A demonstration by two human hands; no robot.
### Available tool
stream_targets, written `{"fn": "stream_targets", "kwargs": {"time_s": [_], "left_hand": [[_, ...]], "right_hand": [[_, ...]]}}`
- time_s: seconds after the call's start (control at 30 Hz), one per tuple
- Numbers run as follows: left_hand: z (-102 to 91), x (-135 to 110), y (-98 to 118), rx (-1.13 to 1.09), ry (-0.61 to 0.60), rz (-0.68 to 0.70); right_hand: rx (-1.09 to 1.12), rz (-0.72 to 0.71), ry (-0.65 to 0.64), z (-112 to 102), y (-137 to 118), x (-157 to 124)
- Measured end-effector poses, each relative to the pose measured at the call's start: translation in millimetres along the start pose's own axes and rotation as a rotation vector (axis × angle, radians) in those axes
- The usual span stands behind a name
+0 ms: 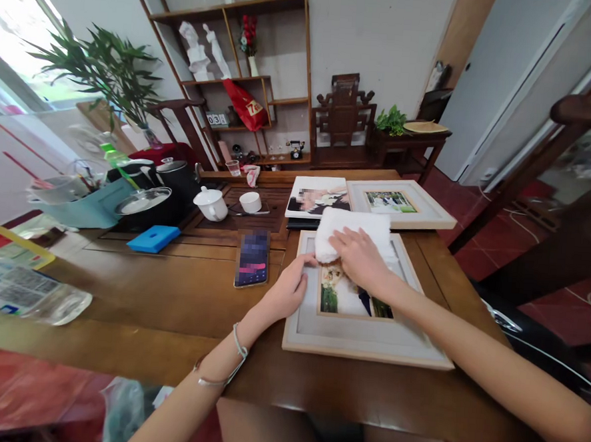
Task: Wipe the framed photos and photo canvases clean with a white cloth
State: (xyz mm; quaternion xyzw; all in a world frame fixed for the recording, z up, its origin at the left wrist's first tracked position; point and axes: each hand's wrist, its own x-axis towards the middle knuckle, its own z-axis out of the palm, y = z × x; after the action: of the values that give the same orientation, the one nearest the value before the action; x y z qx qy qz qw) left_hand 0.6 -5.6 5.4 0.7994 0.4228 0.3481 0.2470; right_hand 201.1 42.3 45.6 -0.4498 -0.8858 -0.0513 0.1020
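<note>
The frame [303,338] lies near the front edge of the table [171,293], the right hand [356,251] laid flat on the cloth [363,222] atop it. The left hand [289,288] curls at the frame's left side, grip unclear; a strip separates frame and phone [253,258], other frames [429,206] crowd behind.

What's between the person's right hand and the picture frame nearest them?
A white cloth. In the head view, the right hand rests on top of it, and it covers the upper part of the picture frame.
</note>
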Motion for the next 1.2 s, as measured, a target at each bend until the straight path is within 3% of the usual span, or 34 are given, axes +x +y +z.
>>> {"fn": "stream_targets", "kwargs": {"time_s": [0.13, 0.23, 0.4, 0.47, 0.53, 0.7, 0.9, 1.07, 1.2], "left_hand": [[0.4, 1, 1, -0.012, 0.050, -0.008], [1.4, 1, -1, -0.048, 0.054, 0.008], [2.6, 0, -4, -0.075, 0.037, 0.001], [2.9, 0, -5, -0.075, 0.038, 0.002], [3.1, 0, -4, -0.075, 0.039, 0.006], [1.9, 0, -1, -0.082, 0.035, 0.023], [0.8, 1, 0, -0.037, 0.069, 0.011], [1.5, 2, -1, -0.076, 0.083, 0.024], [2.4, 1, -3, -0.080, 0.080, 0.029]], "right_hand": [[0.125, -0.160, -0.054, 6, -4, 8], [0.127, -0.142, -0.110, -2, 9, -5], [-0.024, 0.173, -0.215, -27, 40, -40], [-0.080, 0.315, -0.250, -36, 45, -47], [-0.099, 0.359, -0.248, -42, 44, -44], [-0.021, 0.213, -0.217, -38, 15, -12], [0.116, -0.081, -0.174, -22, -14, 16], [0.146, -0.149, -0.244, -24, 3, -9], [0.031, 0.022, -0.329, -41, 31, -49]]}}
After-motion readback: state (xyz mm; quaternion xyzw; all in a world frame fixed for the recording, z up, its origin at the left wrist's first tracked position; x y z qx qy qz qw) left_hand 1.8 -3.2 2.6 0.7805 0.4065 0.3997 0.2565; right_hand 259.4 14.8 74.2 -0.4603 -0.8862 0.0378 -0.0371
